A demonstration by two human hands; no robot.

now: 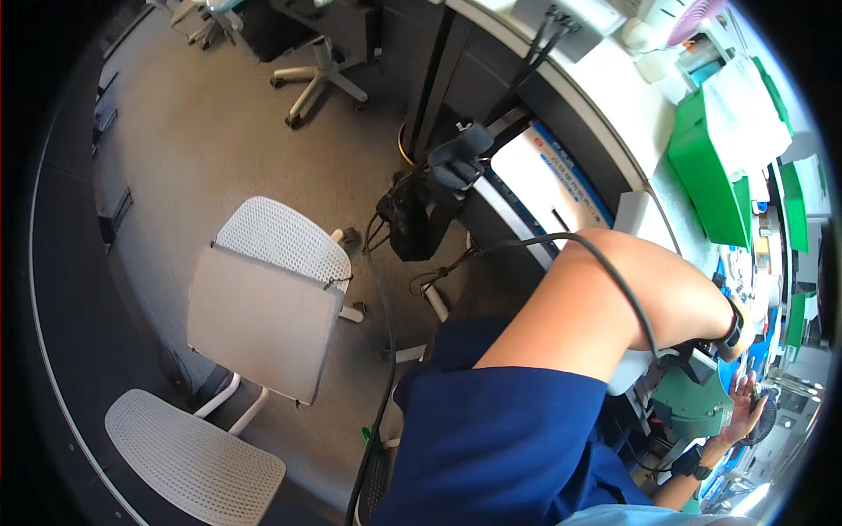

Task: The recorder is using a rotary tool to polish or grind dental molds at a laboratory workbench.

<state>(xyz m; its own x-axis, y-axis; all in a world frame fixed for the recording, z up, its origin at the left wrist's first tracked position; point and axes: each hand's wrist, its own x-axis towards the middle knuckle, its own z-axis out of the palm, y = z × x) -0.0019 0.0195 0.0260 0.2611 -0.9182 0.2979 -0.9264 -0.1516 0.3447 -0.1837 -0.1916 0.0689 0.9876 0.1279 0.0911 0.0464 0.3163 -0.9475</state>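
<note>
My left arm, in a dark blue sleeve, reaches across to the right edge of the view. A black band circles its wrist, and my left hand [744, 331] is mostly hidden past it, so its fingers and anything in them do not show. Lower down, my right hand [741, 417] is raised with fingers stretched and apart, another black band on its wrist. Right beside it is a round black fan [765, 417]; I cannot tell whether they touch. Between my two arms stands a rounded green machine housing [688, 401].
A black cable [614, 272] loops over my left arm. Green bins [710, 167] stand along the workbench [627, 96]. A white-and-blue panel [553, 175] sits below the bench edge. White chairs [263, 320] are on the floor to the left. Black gear [421, 206] hangs by the bench.
</note>
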